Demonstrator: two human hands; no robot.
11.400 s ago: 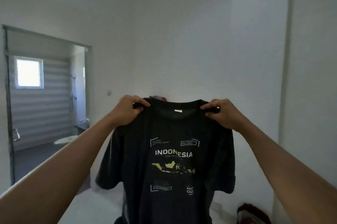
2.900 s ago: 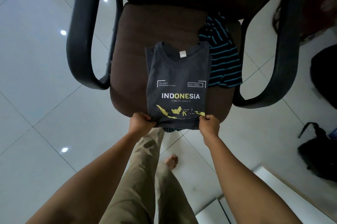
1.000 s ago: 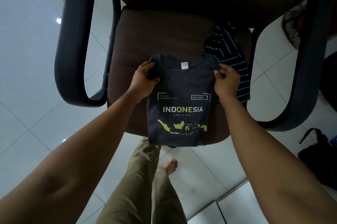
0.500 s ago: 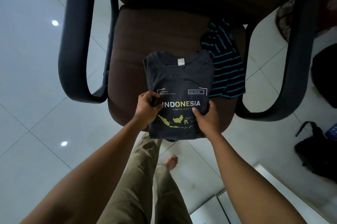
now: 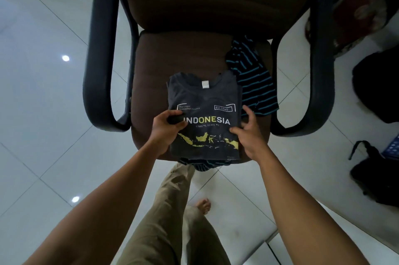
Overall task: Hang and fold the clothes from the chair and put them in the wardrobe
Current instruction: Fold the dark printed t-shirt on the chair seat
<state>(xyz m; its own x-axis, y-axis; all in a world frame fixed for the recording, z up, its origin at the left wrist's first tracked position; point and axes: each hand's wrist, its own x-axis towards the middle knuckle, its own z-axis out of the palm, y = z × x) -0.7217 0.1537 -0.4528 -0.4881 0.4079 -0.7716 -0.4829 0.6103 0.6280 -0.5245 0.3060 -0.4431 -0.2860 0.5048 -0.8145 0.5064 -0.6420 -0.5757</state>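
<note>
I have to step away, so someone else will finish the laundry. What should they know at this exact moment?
Left hand: gripping the left edge of the folded grey INDONESIA T-shirt at mid-height.
Right hand: fingers spread at its right edge, thumb on the print; a closed grip isn't clear.
The shirt lies on the brown chair seat, print up, partly over a striped garment that also pokes out below its front edge.
Done: the shirt is folded to a rectangle.
Left: perhaps one more fold, then the striped garment; the wardrobe is out of view.
</note>
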